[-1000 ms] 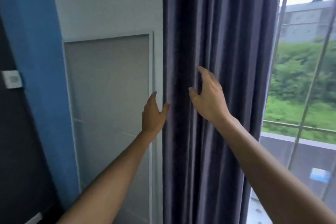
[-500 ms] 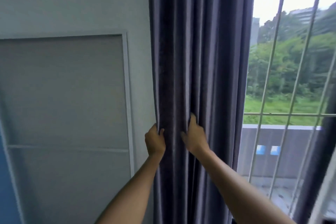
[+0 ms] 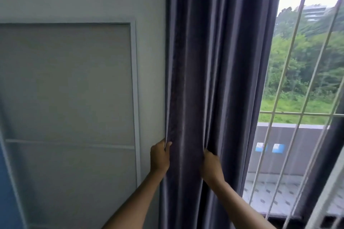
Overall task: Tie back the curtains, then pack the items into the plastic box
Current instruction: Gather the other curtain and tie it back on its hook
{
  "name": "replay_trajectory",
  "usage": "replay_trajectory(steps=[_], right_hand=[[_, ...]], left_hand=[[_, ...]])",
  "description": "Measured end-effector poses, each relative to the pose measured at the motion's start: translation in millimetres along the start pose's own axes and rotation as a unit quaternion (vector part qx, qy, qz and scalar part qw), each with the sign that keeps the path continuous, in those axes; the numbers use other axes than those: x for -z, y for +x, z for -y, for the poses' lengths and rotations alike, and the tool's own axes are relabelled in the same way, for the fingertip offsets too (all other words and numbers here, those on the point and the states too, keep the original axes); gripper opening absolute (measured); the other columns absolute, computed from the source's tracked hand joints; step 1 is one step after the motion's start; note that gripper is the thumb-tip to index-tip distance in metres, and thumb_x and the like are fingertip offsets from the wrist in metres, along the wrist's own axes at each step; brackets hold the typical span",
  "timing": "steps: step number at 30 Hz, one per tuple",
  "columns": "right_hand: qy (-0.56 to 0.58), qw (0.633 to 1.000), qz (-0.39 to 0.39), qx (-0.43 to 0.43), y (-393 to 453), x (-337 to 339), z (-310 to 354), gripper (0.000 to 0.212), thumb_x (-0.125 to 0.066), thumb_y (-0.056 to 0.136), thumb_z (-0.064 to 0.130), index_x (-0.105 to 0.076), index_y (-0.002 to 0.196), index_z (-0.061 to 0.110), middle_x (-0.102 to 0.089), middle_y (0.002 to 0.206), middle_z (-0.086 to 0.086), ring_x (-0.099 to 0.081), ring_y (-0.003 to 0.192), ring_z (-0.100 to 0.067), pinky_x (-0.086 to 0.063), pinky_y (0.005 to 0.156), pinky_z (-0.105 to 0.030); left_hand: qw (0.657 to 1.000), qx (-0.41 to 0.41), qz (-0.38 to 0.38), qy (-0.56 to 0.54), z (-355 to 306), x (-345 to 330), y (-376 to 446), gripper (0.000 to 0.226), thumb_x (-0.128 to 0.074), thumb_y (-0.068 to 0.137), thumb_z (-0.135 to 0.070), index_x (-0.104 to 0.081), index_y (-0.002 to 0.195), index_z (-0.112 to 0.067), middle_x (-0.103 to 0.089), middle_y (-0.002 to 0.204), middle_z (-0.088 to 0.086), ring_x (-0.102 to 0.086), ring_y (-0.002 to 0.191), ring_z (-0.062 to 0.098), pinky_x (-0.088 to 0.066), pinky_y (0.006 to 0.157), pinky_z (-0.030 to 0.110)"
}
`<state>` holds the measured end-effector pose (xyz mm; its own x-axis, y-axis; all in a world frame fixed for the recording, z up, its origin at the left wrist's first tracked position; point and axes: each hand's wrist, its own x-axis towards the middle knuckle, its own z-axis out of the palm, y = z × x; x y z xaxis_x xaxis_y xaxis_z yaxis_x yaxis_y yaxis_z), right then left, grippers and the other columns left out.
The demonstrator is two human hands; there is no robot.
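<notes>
A dark grey-purple curtain (image 3: 219, 65) hangs in long pleats down the middle of the view, bunched beside the window. My left hand (image 3: 159, 157) pinches the curtain's left edge, fingers closed on the cloth next to the wall. My right hand (image 3: 211, 163) grips a fold further right, its fingertips hidden in the pleats. Both forearms rise from the bottom of the frame. No tie-back, plastic box or items to pack are in view.
A grey framed panel (image 3: 70, 87) fills the white wall on the left, with a blue strip at the far left edge. To the right is a window with white bars (image 3: 290, 98), a balcony wall and trees beyond.
Both hands went from open near the curtain to closed on it, then my right hand slid further right along the folds. The view swung right, away from the blue wall.
</notes>
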<state>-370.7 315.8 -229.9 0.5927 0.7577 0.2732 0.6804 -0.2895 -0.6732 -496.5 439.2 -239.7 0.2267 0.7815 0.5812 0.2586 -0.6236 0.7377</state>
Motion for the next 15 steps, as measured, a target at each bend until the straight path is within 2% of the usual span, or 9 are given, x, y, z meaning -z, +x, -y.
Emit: replay_trajectory(steps=[2, 3, 6, 8, 10, 12, 15], right_hand=[[-0.013, 1.000, -0.018, 0.006, -0.5, 0.2, -4.2, 0.034, -0.037, 0.089, 0.000, -0.062, 0.107, 0.014, -0.062, 0.084, 0.001, -0.058, 0.073, -0.014, -0.046, 0.068, -0.024], [-0.019, 1.000, -0.022, 0.002, -0.6, -1.3, -7.3, 0.038, -0.036, 0.088, -0.001, -0.062, 0.110, 0.016, -0.062, 0.083, 0.001, -0.057, 0.071, -0.014, -0.044, 0.067, -0.023], [-0.037, 0.999, -0.013, -0.014, -7.0, -9.7, -13.9, 0.042, -0.036, 0.087, -0.002, -0.061, 0.114, 0.018, -0.067, 0.086, -0.004, -0.063, 0.075, -0.022, -0.045, 0.067, -0.024], [-0.062, 0.998, -0.007, -0.005, -12.5, -18.6, -17.2, 0.042, -0.036, 0.087, -0.003, -0.061, 0.116, 0.017, -0.070, 0.088, -0.007, -0.067, 0.079, -0.026, -0.051, 0.067, -0.028], [-0.062, 0.998, -0.007, 0.002, -16.8, -27.6, -17.1, 0.043, -0.035, 0.088, -0.003, -0.059, 0.118, 0.017, -0.071, 0.087, -0.007, -0.067, 0.079, -0.027, -0.055, 0.067, -0.033], [-0.055, 0.998, 0.007, 0.006, -23.4, -35.0, -13.3, 0.041, -0.036, 0.091, 0.000, -0.059, 0.119, 0.019, -0.071, 0.090, -0.008, -0.067, 0.081, -0.028, -0.053, 0.065, -0.031], [-0.052, 0.997, 0.048, 0.010, -42.3, -45.0, -9.5, 0.027, -0.037, 0.096, 0.015, -0.061, 0.106, 0.021, -0.069, 0.089, -0.002, -0.066, 0.078, -0.023, -0.050, 0.062, -0.029]], left_hand=[[0.999, 0.017, 0.023, -0.021, 1.8, 4.1, -0.6, 0.026, -0.046, 0.099, -0.022, -0.067, 0.089, -0.008, -0.067, 0.076, 0.003, -0.056, 0.060, 0.007, -0.048, 0.062, 0.021], [0.999, 0.027, 0.033, -0.030, 1.7, 6.3, -1.4, 0.029, -0.042, 0.100, -0.023, -0.066, 0.094, -0.008, -0.067, 0.080, 0.004, -0.057, 0.062, 0.007, -0.047, 0.064, 0.020], [0.996, 0.037, 0.059, -0.049, -4.7, 13.0, -7.2, 0.034, -0.032, 0.103, -0.022, -0.054, 0.127, -0.010, -0.062, 0.104, -0.001, -0.061, 0.088, 0.010, -0.041, 0.076, 0.004], [0.994, 0.036, 0.078, -0.063, -9.2, 16.6, -10.2, 0.037, -0.030, 0.104, -0.020, -0.046, 0.136, -0.011, -0.056, 0.112, -0.005, -0.056, 0.100, 0.008, -0.033, 0.079, -0.006], [0.993, 0.034, 0.099, -0.062, -9.4, 18.6, -11.9, 0.038, -0.028, 0.104, -0.020, -0.042, 0.139, -0.011, -0.054, 0.117, -0.005, -0.055, 0.105, 0.008, -0.031, 0.081, -0.007], [0.993, 0.028, 0.103, -0.054, -6.1, 19.8, -13.9, 0.038, -0.029, 0.104, -0.017, -0.042, 0.139, -0.011, -0.055, 0.118, -0.004, -0.056, 0.107, 0.011, -0.032, 0.083, -0.006], [0.993, 0.036, 0.100, -0.042, 1.5, 21.8, -22.7, 0.038, -0.031, 0.102, -0.007, -0.043, 0.138, -0.008, -0.054, 0.117, -0.005, -0.054, 0.106, 0.008, -0.030, 0.082, -0.009]])
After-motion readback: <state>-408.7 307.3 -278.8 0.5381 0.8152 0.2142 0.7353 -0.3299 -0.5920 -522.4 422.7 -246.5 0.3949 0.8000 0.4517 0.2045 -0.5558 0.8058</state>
